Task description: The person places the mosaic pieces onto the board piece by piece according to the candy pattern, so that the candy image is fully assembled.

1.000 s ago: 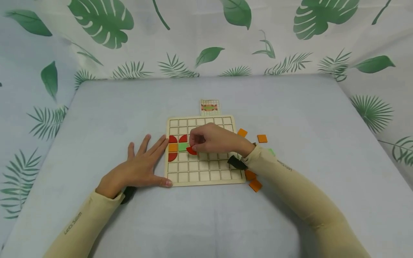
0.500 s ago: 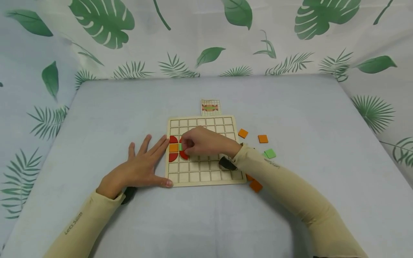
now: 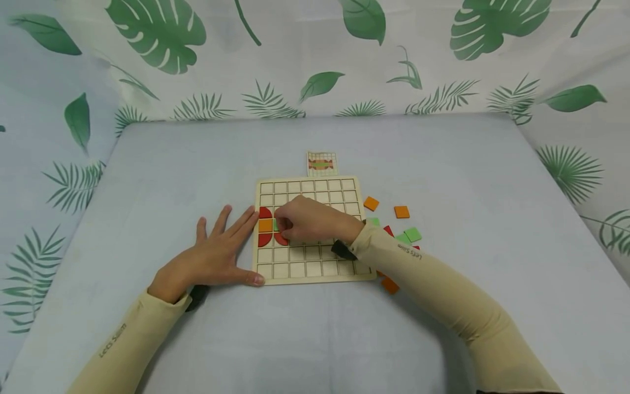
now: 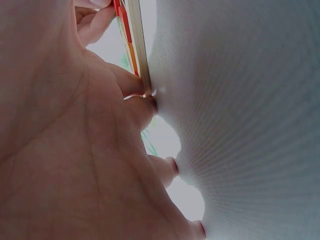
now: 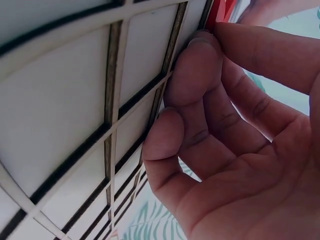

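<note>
A wooden grid board (image 3: 314, 270) lies on the table. My left hand (image 3: 209, 262) is spread flat beside it, with fingertips and thumb along its left edge. My right hand (image 3: 315, 220) is over the board, thumb and fingers pinching a red quarter-circle tile (image 3: 280, 239) at the second column. In the right wrist view the red tile (image 5: 216, 14) shows at the fingertips. Left of it, the first column bears a red tile (image 3: 264, 212), an orange square tile (image 3: 265, 225) and another red tile (image 3: 264, 239). A green square tile (image 3: 276, 225) is mostly hidden by the right hand.
A small pattern card (image 3: 322, 164) touches the board's far edge. Loose tiles are scattered to the right: orange squares (image 3: 401, 212), green squares (image 3: 413, 234) and red pieces, some partly under the right sleeve (image 3: 443, 290). A leaf-printed cloth (image 3: 315, 54) hangs behind.
My right hand has moved left with the red quarter-circle tile, from about the third column to the second, below the green tile. My left hand has stayed put.
</note>
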Motion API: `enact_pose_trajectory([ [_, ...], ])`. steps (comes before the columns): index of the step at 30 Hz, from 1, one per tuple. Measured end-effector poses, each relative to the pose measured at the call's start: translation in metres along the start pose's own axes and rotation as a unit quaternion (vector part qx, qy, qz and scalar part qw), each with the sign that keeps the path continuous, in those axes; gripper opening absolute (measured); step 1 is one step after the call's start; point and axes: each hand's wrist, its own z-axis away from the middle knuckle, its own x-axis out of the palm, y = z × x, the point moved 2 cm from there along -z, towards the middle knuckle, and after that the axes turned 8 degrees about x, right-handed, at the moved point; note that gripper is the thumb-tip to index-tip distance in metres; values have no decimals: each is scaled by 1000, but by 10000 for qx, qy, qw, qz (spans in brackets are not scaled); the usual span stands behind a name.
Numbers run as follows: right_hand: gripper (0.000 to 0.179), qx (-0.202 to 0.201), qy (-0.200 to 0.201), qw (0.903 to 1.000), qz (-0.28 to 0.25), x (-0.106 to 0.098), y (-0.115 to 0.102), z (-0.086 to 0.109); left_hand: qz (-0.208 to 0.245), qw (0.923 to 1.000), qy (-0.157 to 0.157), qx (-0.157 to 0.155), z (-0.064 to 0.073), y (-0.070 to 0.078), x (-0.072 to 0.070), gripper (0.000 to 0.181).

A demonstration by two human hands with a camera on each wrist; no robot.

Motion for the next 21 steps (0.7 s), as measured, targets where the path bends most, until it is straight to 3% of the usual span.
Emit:
enact_pose_trajectory([
  [8, 15, 36, 99, 9999, 68, 0, -4, 2, -22, 10000, 25, 4, 0, 2, -1, 135],
  [13, 17, -67, 163, 9996, -228, -2, 2, 6, 0, 10000, 22, 15, 0, 4, -2, 135],
  [21, 8, -16, 485, 9970, -598, -19, 12, 29, -15, 10000, -6, -82, -1, 5, -2, 136],
])
